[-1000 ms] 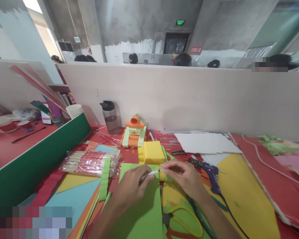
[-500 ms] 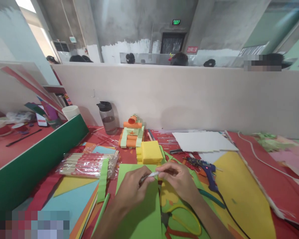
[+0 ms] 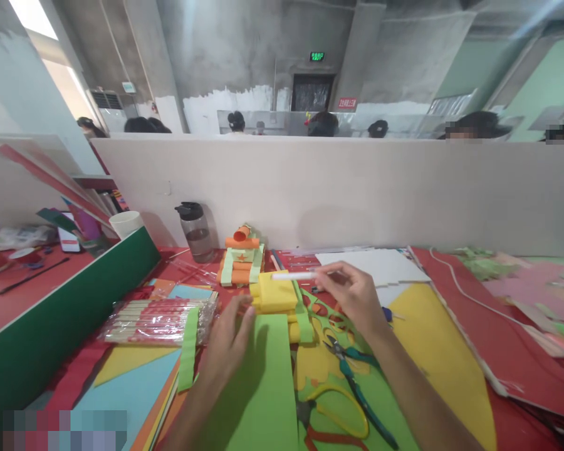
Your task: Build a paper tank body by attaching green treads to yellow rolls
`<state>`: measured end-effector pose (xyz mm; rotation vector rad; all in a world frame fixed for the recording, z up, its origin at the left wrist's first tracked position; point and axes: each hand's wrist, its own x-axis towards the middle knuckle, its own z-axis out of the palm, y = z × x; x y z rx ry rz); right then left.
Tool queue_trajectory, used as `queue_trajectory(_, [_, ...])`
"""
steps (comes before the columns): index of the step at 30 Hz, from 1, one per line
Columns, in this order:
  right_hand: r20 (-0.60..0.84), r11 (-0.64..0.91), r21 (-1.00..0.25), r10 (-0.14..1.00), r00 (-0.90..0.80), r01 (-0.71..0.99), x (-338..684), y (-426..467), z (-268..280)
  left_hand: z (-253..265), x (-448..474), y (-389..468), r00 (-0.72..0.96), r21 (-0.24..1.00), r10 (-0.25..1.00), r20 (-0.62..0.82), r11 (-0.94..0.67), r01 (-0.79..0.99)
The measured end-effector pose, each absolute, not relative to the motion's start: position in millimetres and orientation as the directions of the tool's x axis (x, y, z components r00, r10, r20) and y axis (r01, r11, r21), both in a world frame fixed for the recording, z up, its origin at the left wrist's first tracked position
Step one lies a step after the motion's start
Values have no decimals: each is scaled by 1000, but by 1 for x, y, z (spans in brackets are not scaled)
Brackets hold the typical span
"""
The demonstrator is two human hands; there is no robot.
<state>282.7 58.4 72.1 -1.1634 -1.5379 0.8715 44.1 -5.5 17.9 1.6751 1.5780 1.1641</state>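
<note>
My right hand [image 3: 350,291] is closed on one end of a thin white stick [image 3: 294,275], whose kind I cannot make out. The stick points left, nearly level, in front of the yellow paper-covered block [image 3: 277,293]. Just left of that block, my left hand [image 3: 232,329] is open, with thumb and forefinger apart and nothing between them. It hovers by the edge of a green sheet [image 3: 263,382]. Behind the block stands an orange and pale-green paper model [image 3: 242,257] with a star on its front.
Pliers [image 3: 352,379] with teal handles and a tool with a yellow loop handle [image 3: 343,407] lie at front right. A bag of sticks [image 3: 150,321] and a water bottle [image 3: 195,232] are to the left. A green divider [image 3: 75,294] borders the desk, a white partition [image 3: 254,188] behind.
My left hand has let go of the white stick and drawn left. My right hand has raised the stick and moved it away. The head view has shifted slightly.
</note>
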Motion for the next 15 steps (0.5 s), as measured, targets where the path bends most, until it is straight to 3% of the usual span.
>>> queue_trajectory(2, [302,295,-891,953,-32,344,288,76,74,8,39,-2,-129,831,971,201,-100,547])
queue_trajectory(6, [286,392,-781,917,-280,486,284,93,50,-9,36,2,-100,783,988,118,-31,622])
queue_trajectory(8, [205,359,-783,920,-334,509,279,93,32,-14,38,2,-58,786,995,83,-29,618])
queue_trajectory(11, [90,286,-818,921,-380,499,274,89,18,-17,41,3,-10,834,998,64,-48,550])
queue_trajectory(15, [95,283,-890,883,-461,359,273,78,36,-17,38,4,-81,917,997,19,15,399])
